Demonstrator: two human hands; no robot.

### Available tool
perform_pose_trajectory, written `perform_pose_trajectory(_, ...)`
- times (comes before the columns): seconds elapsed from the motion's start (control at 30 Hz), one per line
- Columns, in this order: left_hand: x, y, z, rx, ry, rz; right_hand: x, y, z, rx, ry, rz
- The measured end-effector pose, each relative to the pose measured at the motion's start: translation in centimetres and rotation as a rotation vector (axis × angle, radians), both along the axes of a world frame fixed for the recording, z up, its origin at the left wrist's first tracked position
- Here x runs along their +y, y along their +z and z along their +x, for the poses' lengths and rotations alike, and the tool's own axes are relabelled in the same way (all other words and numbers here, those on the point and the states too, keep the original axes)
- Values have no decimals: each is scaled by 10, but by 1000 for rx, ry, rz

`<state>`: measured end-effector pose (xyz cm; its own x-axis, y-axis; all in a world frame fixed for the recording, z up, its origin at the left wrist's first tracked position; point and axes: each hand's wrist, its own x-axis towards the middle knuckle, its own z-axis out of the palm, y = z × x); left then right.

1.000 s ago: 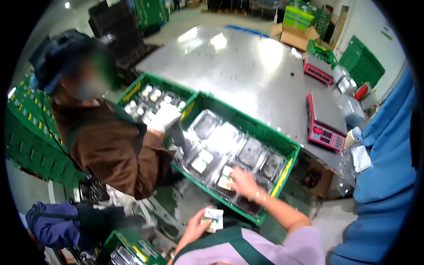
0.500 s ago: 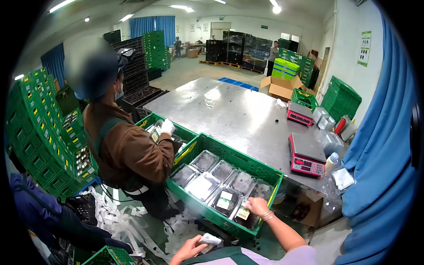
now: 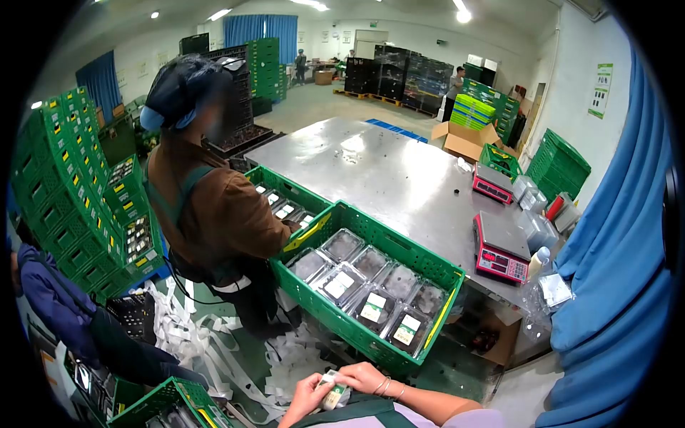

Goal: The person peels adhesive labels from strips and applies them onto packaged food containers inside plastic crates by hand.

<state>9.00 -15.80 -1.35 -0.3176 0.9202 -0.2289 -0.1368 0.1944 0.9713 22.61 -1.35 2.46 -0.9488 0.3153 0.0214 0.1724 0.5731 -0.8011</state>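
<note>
My left hand [image 3: 307, 396] is closed around a small stack of green-and-white labels [image 3: 334, 391], low in front of my body. Touching the top of the same stack, my right hand [image 3: 364, 378] has its fingers pressed together. Beyond my hands a green crate [image 3: 385, 242] holds several clear plastic boxes with dark contents. Labels show on the nearer boxes, such as the one at the right corner [image 3: 407, 330] and the one beside it [image 3: 374, 308].
A co-worker in brown [image 3: 214, 200] stands at left by a second crate [image 3: 289, 187]. The metal table [image 3: 385, 167] bears two red scales [image 3: 501, 250]. A purple-sleeved person [image 3: 53, 299], stacked crates [image 3: 64, 192] and paper strips [image 3: 214, 357] are at left, a blue curtain [image 3: 606, 250] at right.
My right hand has moved from the crate's near-right box back to the labels in my left hand. The co-worker's gloved hand has lowered out of sight.
</note>
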Motion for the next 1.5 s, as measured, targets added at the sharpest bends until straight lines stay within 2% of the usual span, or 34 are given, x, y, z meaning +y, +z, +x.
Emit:
perform_pose_trajectory(0.03,-2,-5,-3,-37,-50,-43,1,1,0,106,-89,-71)
perform_pose_trajectory(0.07,-3,5,-3,35,-88,-41,13,8,1,72,-240,-111)
perform_pose_trajectory(0.1,-3,15,-2,107,-128,-40,36,23,4,199,-368,105)
perform_pose_trajectory(0.13,-3,14,-1,104,-128,-50,64,29,13,282,-483,66)
perform_pose_trajectory(0.2,0,11,-3,303,-154,100,118,77,42,172,-676,103)
perform_pose_trajectory(0.23,1,14,-6,302,-173,87,154,78,60,289,-666,401)
perform_pose_trajectory(0.27,0,19,-12,116,-191,-2,176,93,74,292,-767,397)
perform_pose_trajectory(0.3,2,24,-16,-72,-220,-107,208,91,93,189,-872,476)
perform_pose_trajectory(0.37,13,36,-19,62,-329,5,260,78,126,-45,-1004,655)
perform_pose_trajectory(0.43,26,49,-4,500,-207,134,285,59,139,-268,-1024,665)
perform_pose_trajectory(0.47,32,44,1,492,-233,130,292,42,142,-395,-963,633)
perform_pose_trajectory(0.53,39,31,7,85,36,-27,311,11,136,-601,-843,569)
perform_pose_trajectory(0.57,39,24,2,-100,56,-145,316,-9,132,-682,-786,538)
perform_pose_trajectory(0.63,47,25,2,-281,106,-121,331,-68,129,-709,-711,581)
perform_pose_trajectory(0.7,59,31,7,-156,130,28,323,-78,115,-745,-715,555)
perform_pose_trajectory(0.73,61,18,2,-72,95,25,330,-90,110,-847,-681,490)
perform_pose_trajectory(0.77,66,20,7,-47,168,52,332,-105,110,-888,-633,525)
perform_pose_trajectory(0.83,73,38,15,3,198,48,331,-105,99,-1135,-415,537)
perform_pose_trajectory(0.9,74,38,17,-57,220,0,328,-86,83,-1219,-493,527)
perform_pose_trajectory(0.97,72,42,15,-148,149,96,317,-80,73,-859,-535,793)
perform_pose_trajectory(1.03,81,39,17,-150,210,192,283,-54,55,-460,-457,588)
perform_pose_trajectory(1.1,87,65,15,255,78,-32,223,-19,33,-57,-175,157)
perform_pose_trajectory(1.13,91,68,19,206,94,-13,185,6,22,-101,-76,0)
perform_pose_trajectory(1.17,94,63,21,219,95,6,156,11,15,-16,54,-125)
perform_pose_trajectory(1.23,99,39,16,240,55,-3,122,20,7,31,190,-51)
perform_pose_trajectory(1.27,102,47,20,240,102,26,115,18,6,56,111,-48)
perform_pose_trajectory(1.3,101,48,16,311,23,-92,112,18,5,84,29,-39)
perform_pose_trajectory(1.37,97,56,18,242,-44,-113,138,31,11,86,-245,-199)
perform_pose_trajectory(1.4,96,54,18,237,-36,-110,156,51,15,263,-421,-84)
perform_pose_trajectory(1.43,94,49,17,277,-87,-4,183,57,27,330,-492,-109)
perform_pose_trajectory(1.47,91,45,15,319,-141,101,194,86,39,369,-617,-45)
perform_pose_trajectory(1.5,87,44,12,320,-136,103,214,83,51,451,-710,-60)
